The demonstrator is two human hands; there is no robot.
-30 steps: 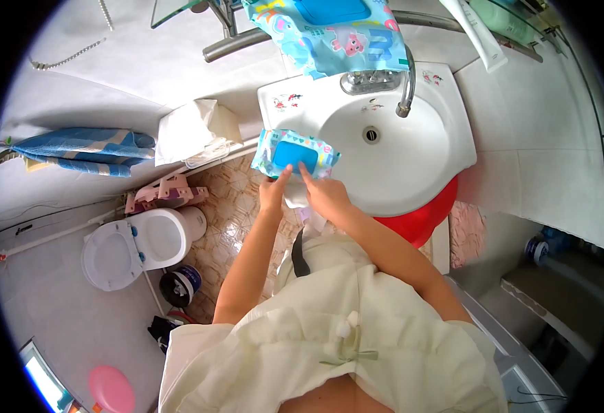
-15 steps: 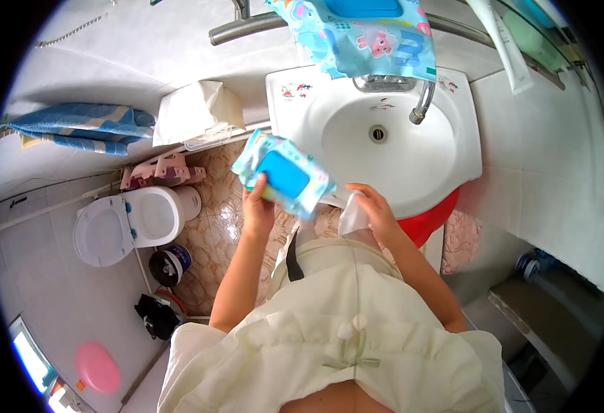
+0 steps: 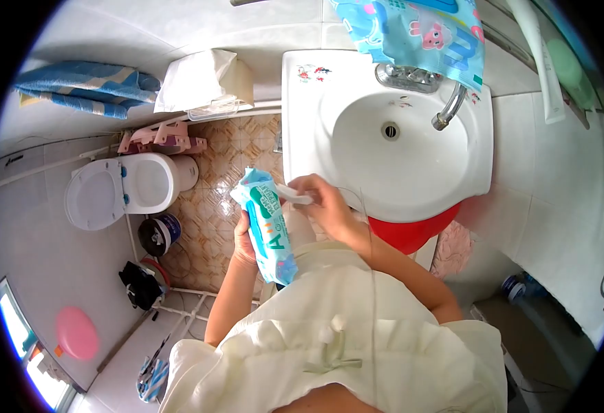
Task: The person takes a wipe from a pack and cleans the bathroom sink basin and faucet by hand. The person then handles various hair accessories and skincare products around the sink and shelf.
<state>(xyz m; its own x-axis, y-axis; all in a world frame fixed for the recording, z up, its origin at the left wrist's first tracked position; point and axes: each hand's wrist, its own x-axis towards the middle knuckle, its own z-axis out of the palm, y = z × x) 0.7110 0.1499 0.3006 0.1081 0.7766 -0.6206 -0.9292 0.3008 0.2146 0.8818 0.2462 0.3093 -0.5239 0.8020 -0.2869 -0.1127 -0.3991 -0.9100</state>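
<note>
My left hand [image 3: 245, 239] grips a light-blue pack of wet wipes [image 3: 270, 230] by its left side, its fingers closed and partly hidden behind the pack. The pack is tilted so that its printed side faces up. Close to the pack's right edge, my right hand [image 3: 324, 204] pinches a white wipe [image 3: 294, 195]. Whether the wipe touches the pack I cannot tell. Both hands are in front of my body, left of the white sink [image 3: 307, 158].
Another wipes pack [image 3: 426, 38] hangs over the metal faucet [image 3: 450, 110]. Under the sink is a red basin [image 3: 412, 234]. To the left stand a toilet [image 3: 152, 184], a pink plastic stool [image 3: 168, 138] and a dark bucket [image 3: 156, 235]. A blue towel [image 3: 85, 86] hangs on the wall.
The wipes pack has turned from lid facing up to printed side up. My right hand has moved left with the wipe, up to the pack. The view has shifted slightly.
</note>
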